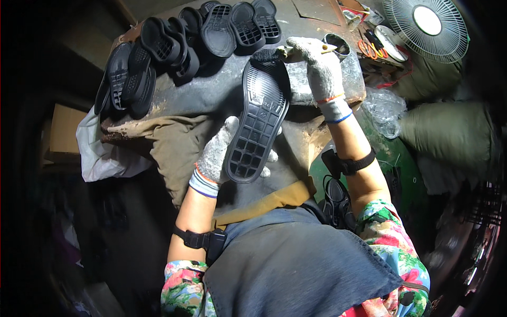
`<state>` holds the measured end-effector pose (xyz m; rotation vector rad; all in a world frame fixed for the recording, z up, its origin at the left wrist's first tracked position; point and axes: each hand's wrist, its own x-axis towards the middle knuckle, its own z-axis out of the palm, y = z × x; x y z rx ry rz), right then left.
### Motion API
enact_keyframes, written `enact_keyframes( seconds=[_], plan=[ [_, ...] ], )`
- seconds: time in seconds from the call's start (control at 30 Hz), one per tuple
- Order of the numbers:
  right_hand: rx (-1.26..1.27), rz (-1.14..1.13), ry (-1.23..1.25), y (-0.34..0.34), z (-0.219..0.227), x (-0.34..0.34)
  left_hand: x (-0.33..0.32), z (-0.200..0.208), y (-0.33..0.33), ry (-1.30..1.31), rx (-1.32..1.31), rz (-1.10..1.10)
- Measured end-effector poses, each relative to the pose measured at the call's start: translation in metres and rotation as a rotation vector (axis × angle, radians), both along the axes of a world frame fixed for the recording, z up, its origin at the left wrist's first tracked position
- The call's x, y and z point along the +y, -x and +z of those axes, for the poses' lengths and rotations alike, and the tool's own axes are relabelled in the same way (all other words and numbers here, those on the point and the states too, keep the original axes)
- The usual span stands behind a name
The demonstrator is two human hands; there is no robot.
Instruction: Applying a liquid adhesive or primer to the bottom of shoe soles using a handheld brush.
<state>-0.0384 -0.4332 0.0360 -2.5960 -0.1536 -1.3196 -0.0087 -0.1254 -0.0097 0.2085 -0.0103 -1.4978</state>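
My left hand (pixel 215 154), in a grey-white knit glove, is closed around a black shoe sole (pixel 257 124). The sole is tilted over my lap, its gridded heel end toward me and its ribbed toe end pointing away. In my gloved right hand (pixel 323 71) is a brush (pixel 269 55) with dark bristles, gripped by its light handle. Its bristles lie against the far toe edge of the sole. Just right of that hand stands an open can (pixel 340 43), partly covered by the glove.
Several black soles (pixel 217 31) stand along the far left of the worn worktable (pixel 211 87). Orange-handled scissors (pixel 369 49) lie at the far right, near a white fan (pixel 426 21). Clear plastic (pixel 385 111) and a green bundle (pixel 443 132) sit to the right; a cardboard box (pixel 67 129) stands left.
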Motion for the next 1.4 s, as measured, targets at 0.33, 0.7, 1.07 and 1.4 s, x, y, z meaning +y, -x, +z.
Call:
enact_keyframes(
  seconds=[0.33, 0.7, 1.07, 1.4],
  plan=[
    [0.311, 0.327, -1.312, 0.063, 0.04, 0.115, -0.009, 0.01, 0.009, 0.095, 0.088, 0.187],
    [0.686, 0.488, -1.065, 0.101, 0.064, 0.129, 0.013, 0.018, -0.035, 0.379, -0.232, 0.162],
    [0.438, 0.061, -0.259, 0.038, 0.037, 0.038, 0.038, 0.015, -0.02, -0.303, -0.57, 0.124],
    [0.316, 0.241, -0.191, 0.02, -0.017, 0.082, 0.031, -0.046, 0.024, -0.021, 0.189, 0.154]
  ],
)
